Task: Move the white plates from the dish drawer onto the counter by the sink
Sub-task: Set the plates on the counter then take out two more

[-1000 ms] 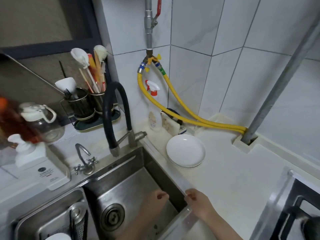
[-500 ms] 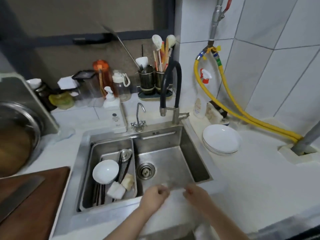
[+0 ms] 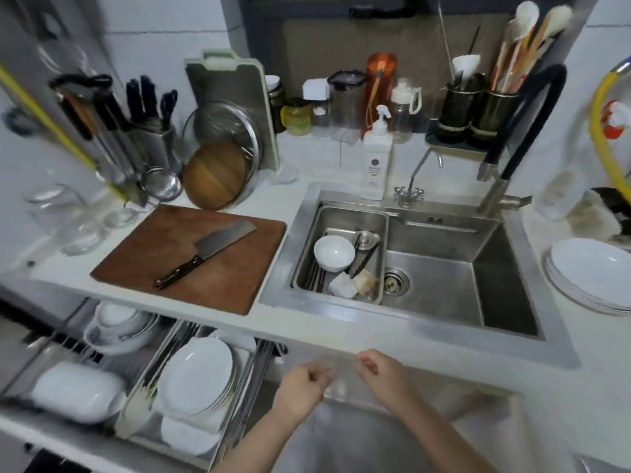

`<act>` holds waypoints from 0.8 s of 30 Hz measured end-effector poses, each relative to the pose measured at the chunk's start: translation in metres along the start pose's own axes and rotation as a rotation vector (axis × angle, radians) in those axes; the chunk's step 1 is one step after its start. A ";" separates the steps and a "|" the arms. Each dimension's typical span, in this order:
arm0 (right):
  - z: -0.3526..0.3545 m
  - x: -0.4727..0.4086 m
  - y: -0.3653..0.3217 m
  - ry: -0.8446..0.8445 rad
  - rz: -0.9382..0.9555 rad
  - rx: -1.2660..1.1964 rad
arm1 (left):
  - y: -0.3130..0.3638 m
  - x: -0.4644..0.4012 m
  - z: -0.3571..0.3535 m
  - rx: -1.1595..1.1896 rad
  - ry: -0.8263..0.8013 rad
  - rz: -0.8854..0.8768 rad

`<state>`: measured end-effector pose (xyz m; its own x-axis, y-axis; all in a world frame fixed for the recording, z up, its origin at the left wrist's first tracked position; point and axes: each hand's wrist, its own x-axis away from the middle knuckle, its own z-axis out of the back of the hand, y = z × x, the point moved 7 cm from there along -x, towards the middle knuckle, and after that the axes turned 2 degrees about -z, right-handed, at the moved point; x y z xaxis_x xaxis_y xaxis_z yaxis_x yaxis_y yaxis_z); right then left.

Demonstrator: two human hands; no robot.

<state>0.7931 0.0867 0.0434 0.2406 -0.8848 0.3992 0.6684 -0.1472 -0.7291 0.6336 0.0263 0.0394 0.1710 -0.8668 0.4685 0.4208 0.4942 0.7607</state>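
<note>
The dish drawer [image 3: 239,397] stands pulled out below the counter at the lower left. A stack of white plates [image 3: 196,373] leans in its rack, with more white dishes [image 3: 78,390] to the left. A second stack of white plates [image 3: 592,274] lies on the counter right of the sink [image 3: 444,268]. My left hand [image 3: 302,387] and my right hand [image 3: 386,372] hover side by side below the counter's front edge, right of the drawer. Both have their fingers curled in, with nothing in them.
A wooden cutting board [image 3: 191,257] with a cleaver [image 3: 208,250] lies left of the sink. A white bowl [image 3: 334,252] and utensils sit in the sink's inner basin. A soap bottle [image 3: 375,162], jars, a knife block [image 3: 146,138] and utensil holders [image 3: 474,110] line the back wall.
The view has swung left from the sink's right corner to the drawer side. Both hands have drawn back from over the sink to below the counter edge, still together.
</note>
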 end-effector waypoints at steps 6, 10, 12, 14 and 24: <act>-0.093 -0.009 -0.043 -0.174 0.008 0.130 | -0.073 0.019 0.074 0.007 0.103 0.078; -0.152 -0.007 -0.084 -0.229 0.023 0.227 | -0.129 0.033 0.131 -0.001 0.126 0.157; -0.188 -0.010 -0.106 -0.264 0.048 0.266 | -0.167 0.032 0.163 -0.012 0.127 0.219; -0.211 -0.012 -0.121 -0.282 0.052 0.293 | -0.189 0.032 0.187 -0.047 0.109 0.244; -0.305 -0.055 -0.141 -0.331 0.029 0.475 | -0.279 0.002 0.275 -0.208 0.065 0.333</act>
<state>0.4707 0.0207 -0.0452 0.4198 -0.6890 0.5908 0.8824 0.1574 -0.4434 0.2719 -0.0953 -0.0483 0.3820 -0.6674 0.6393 0.5033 0.7304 0.4617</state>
